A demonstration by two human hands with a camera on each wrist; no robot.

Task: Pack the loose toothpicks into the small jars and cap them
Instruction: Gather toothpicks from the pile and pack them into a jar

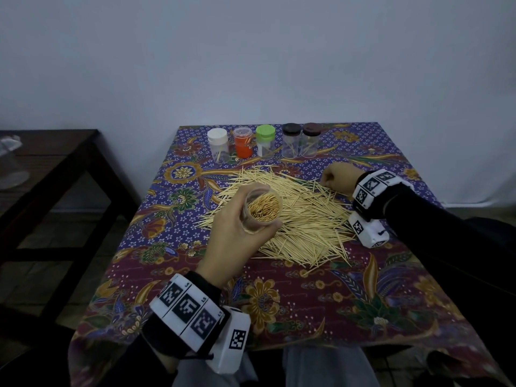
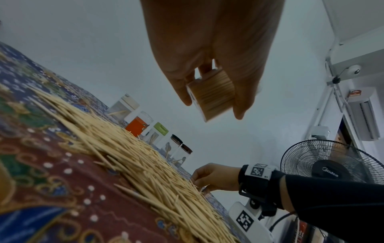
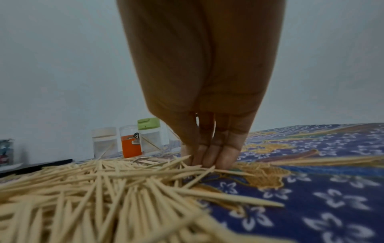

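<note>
Gathering toothpicks for our jar

Our left hand [image 1: 237, 233] grips the near-full jar [image 1: 261, 209]; our right hand [image 1: 339, 178], curled, pinches toothpicks [image 1: 307, 222] just right of it.

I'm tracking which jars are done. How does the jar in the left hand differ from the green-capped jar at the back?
The jar in the left hand is uncapped; the green-capped jar has its lid on. The held jar is packed full of toothpicks; the green-capped one shows only a few. The held jar is lifted and tilted over the loose pile; the green-capped one stands upright on the tablecloth. Both are small and clear-walled.
</note>
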